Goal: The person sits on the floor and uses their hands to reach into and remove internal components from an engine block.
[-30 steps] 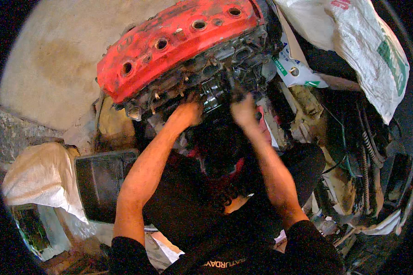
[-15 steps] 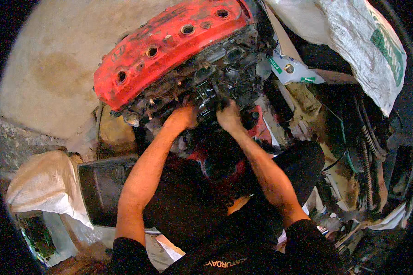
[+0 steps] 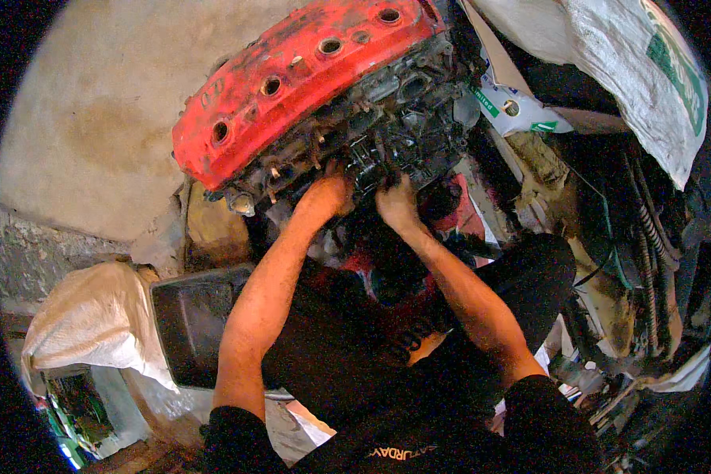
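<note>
A car engine's cylinder head (image 3: pixel 292 158) lies in front of me, topped by a long red valve cover (image 3: pixel 304 75) with a row of round holes. Against its near side sits a dark, greasy metal part with shiny bits (image 3: pixel 363 158). My left hand (image 3: pixel 332 192) is at that part's left side, its fingers curled in and partly hidden in the dark. On the right side is my right hand (image 3: pixel 397 199), closed, with fingertips bent toward the same part. The shade hides exactly where the fingers grip.
A black plastic bin (image 3: pixel 201 328) stands to the left beside a pale cloth-covered thing (image 3: pixel 95 316). White sacks (image 3: pixel 640 71) hang at the upper right. Hoses (image 3: pixel 646 253) and scrap parts clutter the right. Concrete floor (image 3: pixel 110 118) lies beyond the engine.
The whole view has shifted a little, so the engine and bin appear farther right. Both hands stay at the dark metal part, with slight finger movement.
</note>
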Motion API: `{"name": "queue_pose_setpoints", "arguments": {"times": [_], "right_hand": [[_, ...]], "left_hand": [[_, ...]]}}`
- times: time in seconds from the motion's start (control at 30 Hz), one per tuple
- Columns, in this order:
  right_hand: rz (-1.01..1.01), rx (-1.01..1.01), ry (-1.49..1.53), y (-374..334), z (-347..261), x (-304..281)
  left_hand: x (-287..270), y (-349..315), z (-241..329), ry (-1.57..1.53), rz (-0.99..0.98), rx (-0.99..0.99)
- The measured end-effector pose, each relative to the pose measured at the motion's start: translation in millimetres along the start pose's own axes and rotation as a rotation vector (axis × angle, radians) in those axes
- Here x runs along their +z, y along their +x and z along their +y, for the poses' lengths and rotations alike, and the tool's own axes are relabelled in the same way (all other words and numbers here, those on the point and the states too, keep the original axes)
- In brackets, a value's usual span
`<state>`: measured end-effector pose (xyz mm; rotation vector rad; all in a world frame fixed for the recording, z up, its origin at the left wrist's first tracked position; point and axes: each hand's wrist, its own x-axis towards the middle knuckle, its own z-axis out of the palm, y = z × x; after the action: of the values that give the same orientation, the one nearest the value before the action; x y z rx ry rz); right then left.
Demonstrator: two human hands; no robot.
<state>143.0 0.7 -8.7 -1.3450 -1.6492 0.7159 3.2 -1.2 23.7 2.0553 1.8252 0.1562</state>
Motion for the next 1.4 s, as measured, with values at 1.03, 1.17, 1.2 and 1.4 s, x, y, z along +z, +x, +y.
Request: {"name": "queue_pose_setpoints", "arguments": {"times": [1.03,1.17,1.2,1.4], "right_hand": [[0.100,-0.060,-0.011,5.9,47.5,43.3],[-0.199,-0.184,-0.023,-46.6,-19.8,64.9],[-0.148,0.078,-0.082,-40.1,-21.8,55.7],[-0.070,0.062,0.036,-20.9,-10.1,39.8]], "left_hand": [[31.9,5.7,-79.1,0.183,-0.279,0.052],[21.4,-12.6,-74.9,0.094,-0.334,-0.091],[22.5,-9.8,-75.7,0.092,-0.309,-0.080],[26.4,7.3,-89.4,0.124,-0.345,-0.045]]}}
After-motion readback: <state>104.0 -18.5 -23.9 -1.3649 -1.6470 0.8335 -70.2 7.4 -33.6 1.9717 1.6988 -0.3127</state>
